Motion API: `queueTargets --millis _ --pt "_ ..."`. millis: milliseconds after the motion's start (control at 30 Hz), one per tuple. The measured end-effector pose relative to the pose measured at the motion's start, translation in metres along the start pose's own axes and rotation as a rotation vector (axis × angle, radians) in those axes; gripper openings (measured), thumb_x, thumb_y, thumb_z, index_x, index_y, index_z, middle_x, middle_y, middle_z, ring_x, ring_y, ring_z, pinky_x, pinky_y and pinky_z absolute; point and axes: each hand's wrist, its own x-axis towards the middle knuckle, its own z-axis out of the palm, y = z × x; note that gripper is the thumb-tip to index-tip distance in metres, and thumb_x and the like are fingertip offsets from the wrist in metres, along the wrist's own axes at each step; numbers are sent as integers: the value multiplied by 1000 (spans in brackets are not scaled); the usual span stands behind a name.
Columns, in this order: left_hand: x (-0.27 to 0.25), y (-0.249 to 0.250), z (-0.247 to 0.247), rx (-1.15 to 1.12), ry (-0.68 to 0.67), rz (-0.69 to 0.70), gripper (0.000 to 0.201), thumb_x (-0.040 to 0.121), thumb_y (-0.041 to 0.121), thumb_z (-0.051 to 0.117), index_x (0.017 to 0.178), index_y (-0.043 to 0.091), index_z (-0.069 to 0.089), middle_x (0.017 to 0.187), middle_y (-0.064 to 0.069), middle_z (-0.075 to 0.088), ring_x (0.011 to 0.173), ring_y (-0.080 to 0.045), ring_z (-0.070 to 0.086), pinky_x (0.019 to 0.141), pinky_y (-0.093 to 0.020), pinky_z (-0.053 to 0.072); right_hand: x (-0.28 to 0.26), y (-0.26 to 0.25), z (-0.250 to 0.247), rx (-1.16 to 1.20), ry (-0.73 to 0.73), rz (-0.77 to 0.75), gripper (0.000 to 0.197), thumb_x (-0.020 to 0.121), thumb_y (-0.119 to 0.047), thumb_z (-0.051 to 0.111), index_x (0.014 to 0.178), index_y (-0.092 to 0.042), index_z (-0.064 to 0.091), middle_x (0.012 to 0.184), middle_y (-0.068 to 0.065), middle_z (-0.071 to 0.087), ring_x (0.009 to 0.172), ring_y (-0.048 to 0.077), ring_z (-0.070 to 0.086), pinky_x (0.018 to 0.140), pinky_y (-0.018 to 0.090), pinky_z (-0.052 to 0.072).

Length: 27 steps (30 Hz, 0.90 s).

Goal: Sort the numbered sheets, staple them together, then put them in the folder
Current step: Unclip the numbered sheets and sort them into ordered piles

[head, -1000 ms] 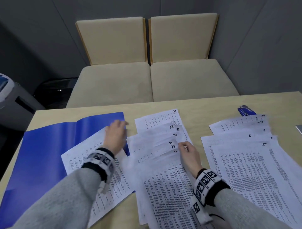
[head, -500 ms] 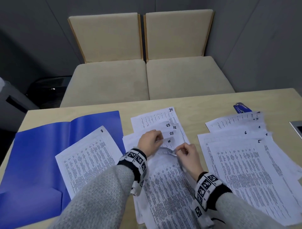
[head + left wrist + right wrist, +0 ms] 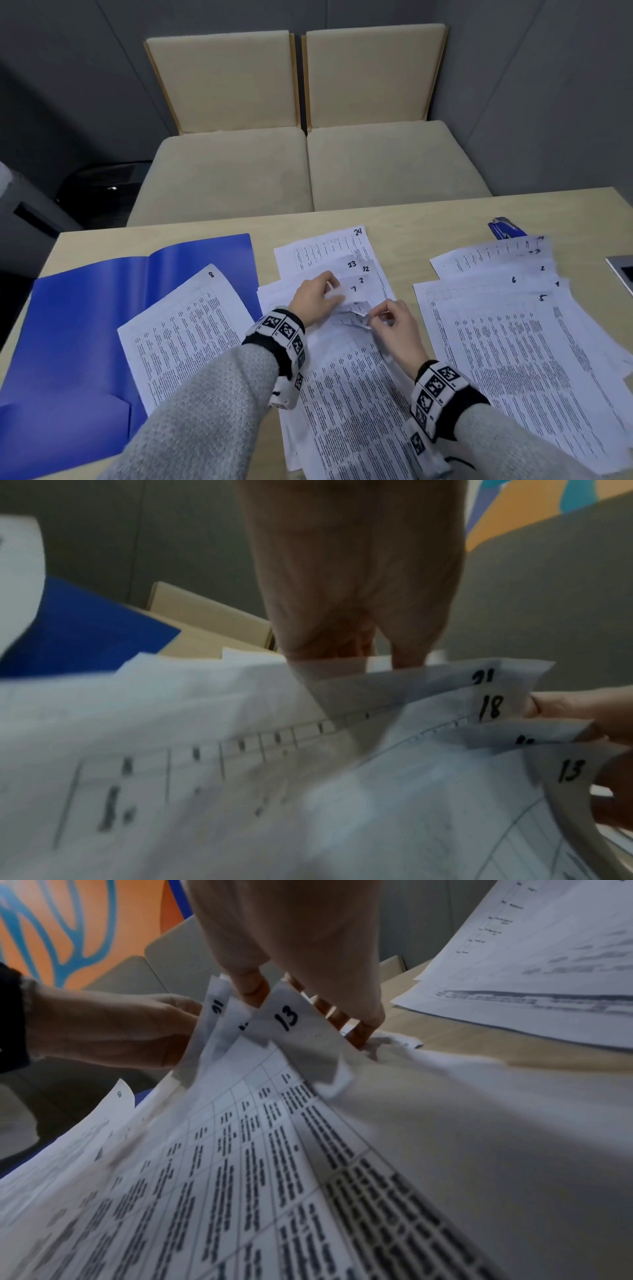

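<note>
Both hands are down on the middle pile: the left hand (image 3: 317, 296) has its fingers curled over the far corners of the upper sheets, pinching them back, while the right hand (image 3: 394, 320) pinches the lifted corners just beside it, thumb against fingertips. The corners are being fanned so the handwritten numbers can be read; from the wrist views 21, 18 and 13 (image 3: 287, 1018) are made out, with one number between them hidden. So the sorting step is judged to be in hand, and far from done; nothing has been stapled.

Next, one sheet has to be singled out by its number and drawn free of the fan without dragging its neighbours, which calls for a light, precise pinch on thin paper.

The middle pile (image 3: 346, 394) is loose and skewed, printed with dense tables, its top corners bent. To the right of the right hand a second spread pile (image 3: 520, 342) shows low numbers, the blue stapler (image 3: 505, 228) beyond it. To the left of the left hand, sheet 8 (image 3: 188, 329) lies on the open blue folder (image 3: 78, 329).
</note>
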Motion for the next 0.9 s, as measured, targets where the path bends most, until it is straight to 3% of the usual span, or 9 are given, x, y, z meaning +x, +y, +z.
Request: queueTargets --millis 100,200,300,367,567,667,733,800,900 --pt "-2 5 -4 264 6 134 17 86 15 57 102 10 58 91 -7 64 81 -25 57 65 -29 38 -1 0 1 -13 19 -12 17 80 -3 60 73 -18 62 98 4 52 90 16 57 84 29 44" --pt "-10 20 -13 435 271 386 7 85 3 53 92 7 52 84 -8 55 67 -24 49 55 -32 33 -1 -3 0 -32 34 -28 19 80 0 57 74 -18 61 96 4 54 90 9 54 80 22 40" --pt "-16 36 -36 612 487 574 37 67 -11 62 94 12 51 82 -5 54 62 -21 48 58 -30 39 0 -2 -2 -75 16 -51 14 81 0 56 78 -13 62 96 5 55 90 3 50 79 15 35" --pt "-21 47 -68 597 611 590 44 65 -13 62 97 14 49 86 -5 57 69 -22 53 73 -32 40 2 1 -3 -102 0 -28 12 84 -2 55 81 -12 61 99 5 53 91 9 52 84 22 39" --pt "-59 68 -209 207 859 427 18 83 -7 43 96 2 51 91 -19 54 81 -21 46 71 -29 33 8 4 -3 -158 -21 14 7 91 -10 54 91 -8 60 106 4 48 96 17 52 94 28 42" --pt "-82 54 -263 110 771 207 21 91 2 42 90 22 49 90 -6 57 76 -10 48 75 -22 41 12 5 -3 -199 -27 1 8 91 -11 54 88 -13 61 106 5 51 97 18 53 91 26 41" --pt "-82 16 -283 93 623 14 12 92 9 47 99 17 52 93 -3 60 83 -15 57 81 -21 45 16 9 -1 -200 -19 -18 12 89 -10 55 82 -18 61 102 9 58 93 19 58 87 29 46" --pt "-78 -23 -280 205 441 -155 33 85 25 56 115 10 55 105 -10 63 101 -29 60 86 -32 45 17 10 0 -220 -21 -18 14 89 -8 56 82 -20 60 101 10 60 91 18 59 83 27 46" --pt "-72 -82 -236 330 201 -296 12 84 12 56 95 11 58 91 -10 63 95 -30 63 72 -35 44 19 10 0 -232 -27 -18 16 88 -8 55 82 -22 60 100 10 60 91 19 59 85 30 49"
